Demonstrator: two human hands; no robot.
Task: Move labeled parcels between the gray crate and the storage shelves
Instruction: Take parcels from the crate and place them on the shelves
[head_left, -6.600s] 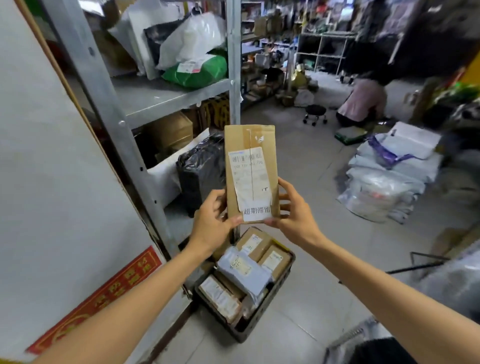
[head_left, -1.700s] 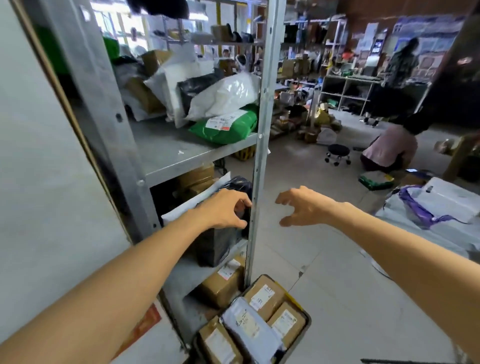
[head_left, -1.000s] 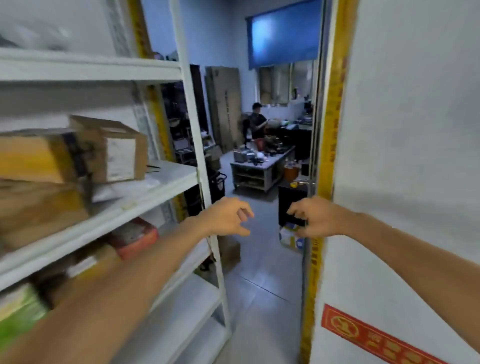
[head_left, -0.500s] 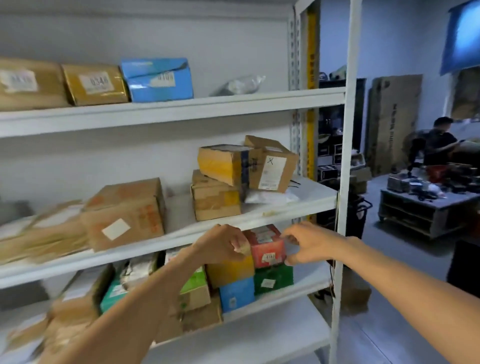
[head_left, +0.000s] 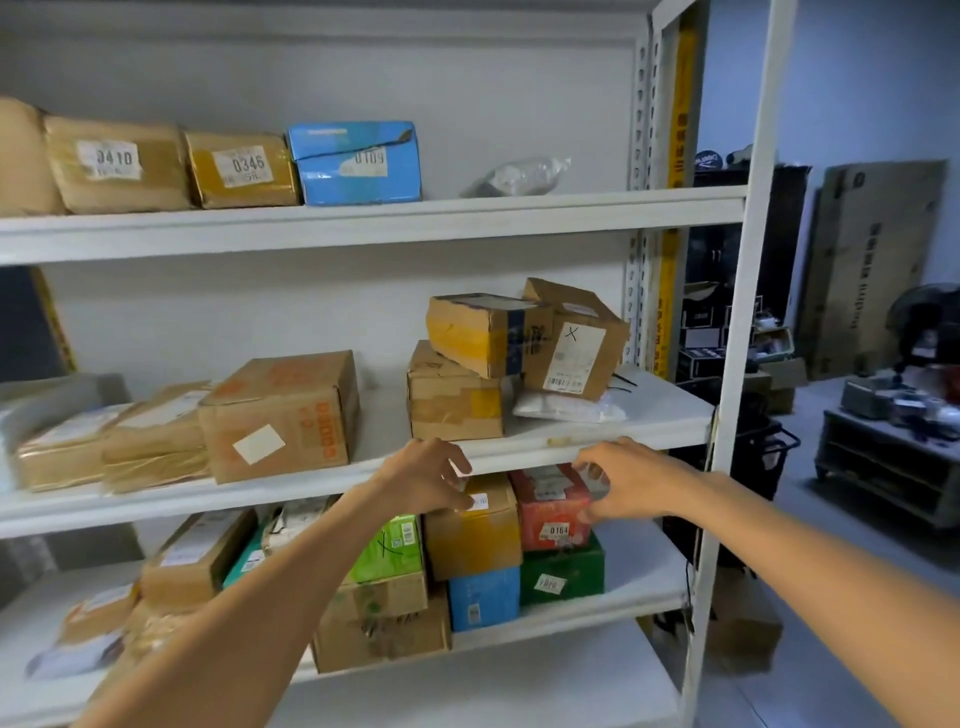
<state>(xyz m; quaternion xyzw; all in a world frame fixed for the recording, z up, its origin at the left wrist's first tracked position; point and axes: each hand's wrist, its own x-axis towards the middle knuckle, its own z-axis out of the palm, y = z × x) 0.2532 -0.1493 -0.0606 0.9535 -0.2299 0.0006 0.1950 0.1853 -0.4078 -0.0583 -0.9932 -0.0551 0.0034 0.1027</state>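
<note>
A white storage shelf (head_left: 519, 447) fills the view, with labeled parcels on three levels. My left hand (head_left: 431, 478) hovers in front of the middle shelf's edge, fingers loosely curled, its fingertips at the top of a brown box (head_left: 475, 535) on the level below. My right hand (head_left: 631, 486) is beside it, fingers loosely curled at the upper right corner of a red box (head_left: 548, 512) labeled 0164. Neither hand holds a parcel. The gray crate is out of view.
Under the red box sit a green box (head_left: 563, 574) and a blue box (head_left: 483, 597). Stacked cardboard boxes (head_left: 483, 364) stand on the middle level, numbered parcels (head_left: 241, 169) on the top one. The shelf's white upright (head_left: 737, 332) is at right, an aisle beyond it.
I have turned from the metal rack and crate to this white shelf. Both empty hands have come closer to the boxes under the middle shelf.
</note>
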